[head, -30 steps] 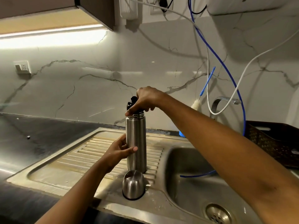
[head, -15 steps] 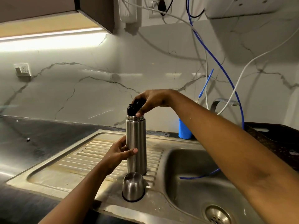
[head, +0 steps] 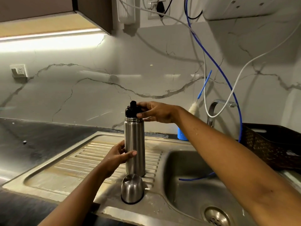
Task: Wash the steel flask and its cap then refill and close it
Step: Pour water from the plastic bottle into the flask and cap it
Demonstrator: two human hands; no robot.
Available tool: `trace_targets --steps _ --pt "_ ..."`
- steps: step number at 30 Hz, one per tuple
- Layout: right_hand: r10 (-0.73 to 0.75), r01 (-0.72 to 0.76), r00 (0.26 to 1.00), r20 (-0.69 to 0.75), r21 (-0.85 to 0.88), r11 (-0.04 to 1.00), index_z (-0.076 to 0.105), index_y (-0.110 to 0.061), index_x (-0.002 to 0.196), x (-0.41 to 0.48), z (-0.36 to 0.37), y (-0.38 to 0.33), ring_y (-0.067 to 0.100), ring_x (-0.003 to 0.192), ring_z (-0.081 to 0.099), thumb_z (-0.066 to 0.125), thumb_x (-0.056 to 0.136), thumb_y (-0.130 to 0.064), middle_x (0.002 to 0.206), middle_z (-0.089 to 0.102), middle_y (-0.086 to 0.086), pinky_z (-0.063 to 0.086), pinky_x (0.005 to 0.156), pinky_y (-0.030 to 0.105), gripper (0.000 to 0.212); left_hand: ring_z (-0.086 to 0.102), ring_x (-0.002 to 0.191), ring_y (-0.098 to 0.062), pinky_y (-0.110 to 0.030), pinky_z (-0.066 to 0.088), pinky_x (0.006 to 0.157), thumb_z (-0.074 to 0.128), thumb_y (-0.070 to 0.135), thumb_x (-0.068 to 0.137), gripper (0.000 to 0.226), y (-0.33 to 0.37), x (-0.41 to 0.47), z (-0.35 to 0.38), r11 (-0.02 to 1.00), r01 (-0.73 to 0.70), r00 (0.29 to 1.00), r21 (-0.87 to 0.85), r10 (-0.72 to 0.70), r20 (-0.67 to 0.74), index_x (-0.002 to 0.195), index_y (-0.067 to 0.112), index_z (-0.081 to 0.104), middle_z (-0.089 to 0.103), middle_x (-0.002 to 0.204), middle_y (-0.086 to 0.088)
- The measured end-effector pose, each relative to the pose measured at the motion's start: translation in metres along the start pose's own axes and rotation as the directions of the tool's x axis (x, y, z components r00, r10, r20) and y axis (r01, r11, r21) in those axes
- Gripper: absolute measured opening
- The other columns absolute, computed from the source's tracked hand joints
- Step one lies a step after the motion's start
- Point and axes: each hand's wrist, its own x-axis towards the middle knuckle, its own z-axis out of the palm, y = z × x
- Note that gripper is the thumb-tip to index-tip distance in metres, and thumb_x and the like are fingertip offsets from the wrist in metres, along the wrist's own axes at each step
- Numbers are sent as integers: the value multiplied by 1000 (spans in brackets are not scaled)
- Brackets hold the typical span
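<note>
Marble wall backs a dark bench at the far left, with a ribbed steel drainboard set into it. My left hand comes up from below and wraps the middle of the flask, thumb across the front and fingers round the back. I judge this grip is there to keep the body from turning or tipping while its top is worked.

The flask stands upright on the drainboard ribs, its long axis vertical and its mouth pointing straight up. A black stopper sits in that mouth, with bare steel threads showing just beneath it. In front of the flask, nearer me, the steel cap rests dome up and rim down on the drainboard, probably so it can drain. Whether it touches the flask I cannot tell.

My right hand reaches in from the right and pinches the stopper between thumb and fingertips, a hold suited to twisting. Tightening or loosening, I cannot say.

Further right lies the sink, with a blue tube hanging into it. A tap stands behind, and a dark basket sits at the far right.
</note>
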Motion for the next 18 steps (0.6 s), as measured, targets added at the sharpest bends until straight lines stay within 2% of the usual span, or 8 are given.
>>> trace_targets --steps 2,6,8,11,13,15,17,18 --pt "-32 30 997 -71 -28 999 41 -11 136 1 2 4 24 125 47 62 86 -11 134 51 10 36 108 42 54 66 99 -19 -29 56 75 87 63 29 98 0 0 1 1000 -6 1000 -8 6 1 112 21 57 68 106 -7" --pt "-89 42 957 -275 -173 984 54 -16 107 0 17 -3 19 100 57 76 75 -25 103 61 3 47 88 33 40 67 98 -18 -26 56 73 87 63 29 98 0 0 2 1000 -26 999 -10 26 -23 113 23 56 69 106 -6" --pt "-115 -16 892 -437 -285 958 51 -16 102 4 32 -6 16 91 55 78 70 -39 96 58 0 47 75 26 48 67 99 -20 -30 56 77 85 65 31 97 -1 1 1 999 -32 999 16 33 -38 114 24 56 68 108 -6" --pt "-196 -106 795 -573 -451 886 46 -15 101 9 45 -5 17 91 55 76 65 -55 100 58 3 49 77 32 61 66 101 -22 -38 55 82 85 66 34 96 -1 1 -1 999 -36 999 38 37 -31 116 23 57 69 109 -7" --pt "-88 -80 866 -493 -310 947 41 -17 116 7 38 -4 21 106 53 74 70 -52 118 55 7 46 90 37 66 66 100 -22 -35 55 80 86 64 34 95 -1 1 -1 999 -30 999 25 30 -14 115 23 57 69 108 -7" --pt "6 -19 958 -287 -43 999 25 -20 140 4 26 -1 28 130 37 69 78 -40 145 36 11 33 105 44 78 67 100 -21 -32 56 77 87 62 32 97 -1 0 -1 1000 -16 1000 -2 16 0 115 21 56 69 107 -7" --pt "-2 12 994 -110 88 996 15 -23 148 2 16 5 27 140 24 66 78 -33 154 24 7 22 111 49 87 67 100 -20 -30 56 76 88 60 31 100 0 -1 -1 1000 -3 1000 -28 3 17 115 19 55 68 106 -6" --pt "-18 25 998 -66 112 993 18 -22 148 1 13 8 26 139 27 66 78 -30 152 29 6 23 111 49 85 67 99 -20 -31 55 76 88 60 30 101 0 -1 -1 999 1 1000 -34 0 23 116 19 55 68 107 -6"
